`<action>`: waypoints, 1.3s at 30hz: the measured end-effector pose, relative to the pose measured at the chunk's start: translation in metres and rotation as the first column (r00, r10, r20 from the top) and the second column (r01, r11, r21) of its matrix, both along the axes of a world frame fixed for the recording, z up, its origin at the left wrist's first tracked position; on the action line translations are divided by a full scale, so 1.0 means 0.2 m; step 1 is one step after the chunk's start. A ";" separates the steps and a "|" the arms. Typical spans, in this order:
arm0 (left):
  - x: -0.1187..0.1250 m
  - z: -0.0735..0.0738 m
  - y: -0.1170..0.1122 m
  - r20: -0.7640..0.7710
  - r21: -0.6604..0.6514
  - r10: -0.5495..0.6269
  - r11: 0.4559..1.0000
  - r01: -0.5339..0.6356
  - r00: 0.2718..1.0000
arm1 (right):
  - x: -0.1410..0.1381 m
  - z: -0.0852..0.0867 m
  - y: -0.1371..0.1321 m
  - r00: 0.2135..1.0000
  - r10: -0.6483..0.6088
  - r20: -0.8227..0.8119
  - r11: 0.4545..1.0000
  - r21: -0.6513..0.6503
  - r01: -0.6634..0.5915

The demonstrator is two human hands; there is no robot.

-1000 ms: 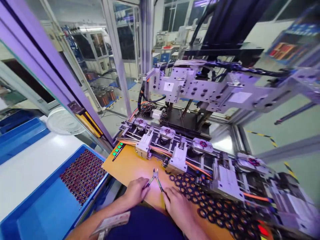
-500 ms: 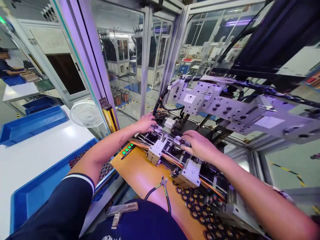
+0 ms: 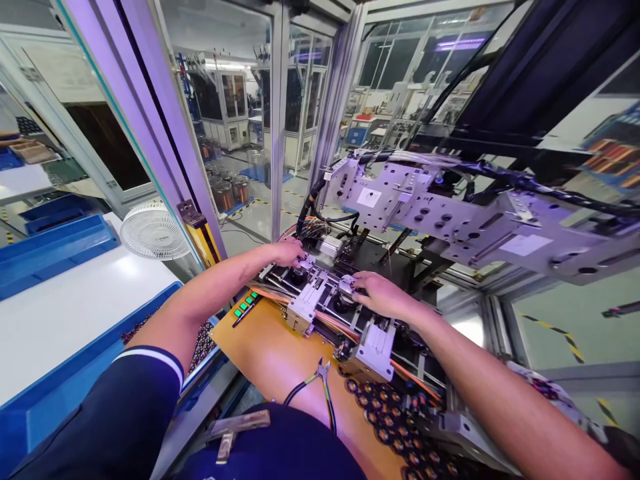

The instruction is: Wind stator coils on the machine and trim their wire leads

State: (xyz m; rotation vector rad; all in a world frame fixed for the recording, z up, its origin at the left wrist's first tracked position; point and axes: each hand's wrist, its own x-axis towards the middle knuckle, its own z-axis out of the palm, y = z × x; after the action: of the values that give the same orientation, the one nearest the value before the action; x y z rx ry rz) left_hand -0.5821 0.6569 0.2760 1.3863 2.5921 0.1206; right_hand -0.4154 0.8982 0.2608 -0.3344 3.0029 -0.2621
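At the far left a blue tray point(image 3: 55, 243) sits on the white table, with a small fan point(image 3: 153, 231) just right of it. Nearer, a blue bin point(image 3: 60, 407) holds small dark coils point(image 3: 203, 337) packed in its right corner; the left arm crosses over them.

The left hand point(image 3: 289, 252) reaches far into the machine. Its fingers are bent down and pinched at the left disc point(image 3: 306, 261), which sits in the far-left seat of the rail point(image 3: 306, 308). The disc lies just right of the knuckles, under the fingertips. I cannot tell whether the hand grips it or only presses on it.

Near the rail's left end is a row of green buttons point(image 3: 245, 305) on the edge of the orange board point(image 3: 270, 347). Cutters point(image 3: 320, 377) lie loose on the board, jaws pointing far, and neither hand touches them.

The rail runs from far left to near right. In its next seat sits the right disc point(image 3: 346, 288), just left of the right hand point(image 3: 383, 295). That hand is half closed, its fingertips resting on the disc's right edge; whether it holds the disc is not clear. Each hand is at its own seat, the left one farther away.

Right of the cutters, dark rings point(image 3: 385, 420) lie spread flat on the board beside the rail. A drilled metal gantry point(image 3: 450, 213) hangs above both hands.
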 end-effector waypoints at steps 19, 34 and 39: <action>1.05 0.25 -0.34 -0.290 0.854 -0.018 0.446 0.267 0.957 | 0.73 0.29 -0.49 0.725 0.063 -0.686 0.844 -0.351 -0.405; 1.31 0.08 -0.34 0.059 0.989 -0.076 0.136 -0.049 0.995 | 0.97 0.01 -0.70 0.674 -0.436 -0.596 0.663 -0.719 -0.207; 1.34 0.07 -0.35 0.078 0.987 -0.078 0.145 -0.066 0.994 | 0.98 0.02 -0.71 0.667 -0.406 -0.625 0.689 -0.689 -0.226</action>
State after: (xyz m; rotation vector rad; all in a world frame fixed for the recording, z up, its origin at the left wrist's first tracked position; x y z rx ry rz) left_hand -0.3148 0.5862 0.2908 1.4992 2.2399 2.2475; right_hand -0.2185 0.7566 0.2644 -0.4030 3.5145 -1.8029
